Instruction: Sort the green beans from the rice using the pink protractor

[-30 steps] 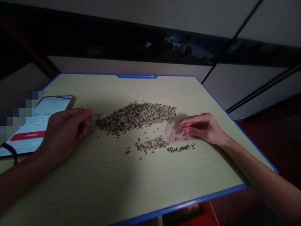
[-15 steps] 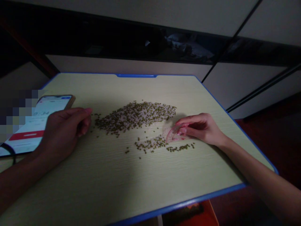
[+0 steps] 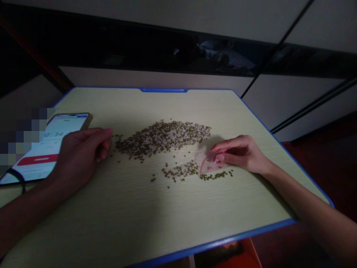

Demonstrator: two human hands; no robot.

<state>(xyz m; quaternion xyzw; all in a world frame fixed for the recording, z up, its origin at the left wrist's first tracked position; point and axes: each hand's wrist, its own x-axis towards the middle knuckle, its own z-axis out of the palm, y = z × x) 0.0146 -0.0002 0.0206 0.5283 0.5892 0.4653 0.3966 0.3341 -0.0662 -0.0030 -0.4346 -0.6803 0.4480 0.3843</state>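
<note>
My right hand [image 3: 240, 154] pinches a clear plastic piece with a curved red edge [image 3: 209, 162] between thumb and fingers. The edge stands on the table beside a patch of white grains and mung beans [image 3: 181, 170]. Just below it lies a short row of mung beans [image 3: 216, 175]. A larger mixed pile of mung beans and white rice-like grains [image 3: 164, 137] spreads across the middle. Left of that pile, my left hand [image 3: 86, 149] is closed, fingers curled and thumb against them, with nothing visible in it. A few stray beans lie near its fingertips.
A phone [image 3: 39, 149] with a lit screen lies at the left, partly behind my left hand, a dark cable [image 3: 18, 175] by it. The table [image 3: 111, 216] has a blue rim. An orange container [image 3: 247, 249] is below its front edge. Pale cabinet panels [image 3: 161, 76] stand behind.
The view has shifted slightly. The plastic piece's curved edge has come a little nearer to the short bean row. My left hand keeps its place beside the phone.
</note>
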